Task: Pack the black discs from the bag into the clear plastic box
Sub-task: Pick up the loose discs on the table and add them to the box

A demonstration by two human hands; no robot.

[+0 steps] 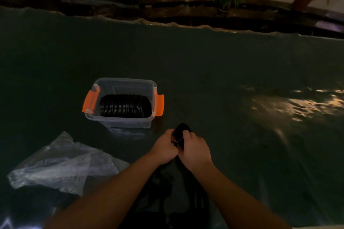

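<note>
A dark sheet (204, 72) covers the table. On it stands the clear plastic box (122, 87), a row of black discs (122, 107) on edge inside. Nearer, a crumpled bag (61, 165) lies flat. The left hand (163, 148) and right hand (195, 149) both close around a small stack of discs (181, 130), fingers curled tight.

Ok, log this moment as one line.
hands: left and right gripping black discs | clear box: open, row of discs inside | bag: left of hands

Clear plastic box with orange latches (121, 102) at 11 o'clock, lid off, black discs (123, 106) on edge in a row inside; crumpled clear plastic bag (61, 163) at 8 o'clock.
</note>
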